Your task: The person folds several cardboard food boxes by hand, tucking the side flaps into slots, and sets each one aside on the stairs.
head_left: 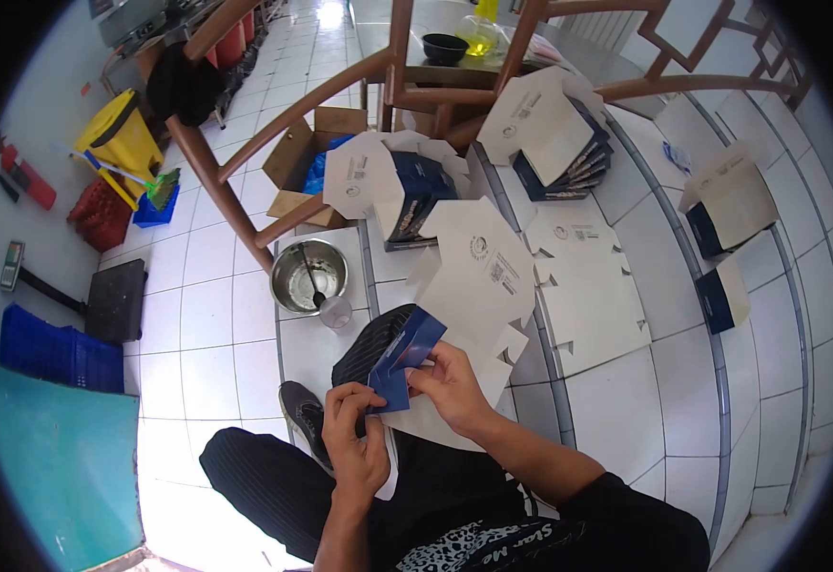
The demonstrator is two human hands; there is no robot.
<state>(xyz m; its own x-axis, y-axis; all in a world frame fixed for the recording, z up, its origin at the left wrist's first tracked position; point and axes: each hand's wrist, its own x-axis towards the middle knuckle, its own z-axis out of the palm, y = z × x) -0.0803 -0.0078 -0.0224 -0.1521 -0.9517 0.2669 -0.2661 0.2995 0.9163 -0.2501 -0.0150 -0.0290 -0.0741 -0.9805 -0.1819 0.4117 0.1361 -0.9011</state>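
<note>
A partly folded cardboard box [478,276] lies across my lap, its plain off-white inside facing up and its printed blue side panel [407,357] standing up towards me. My left hand [354,434] pinches the lower left corner of that blue panel. At the panel's right edge, my right hand [452,389] grips it with thumb and fingers. Tabs and slots show along the box's right edge. One flat, unfolded box sheet [593,296] rests on the tiled step to the right.
Stacked folded boxes [421,191] stand ahead, with another stack [564,157] farther right. Two box pieces [721,296] sit on the upper right step. A metal bowl [309,276] is at left, near a brown railing [235,162] and an open carton [292,157].
</note>
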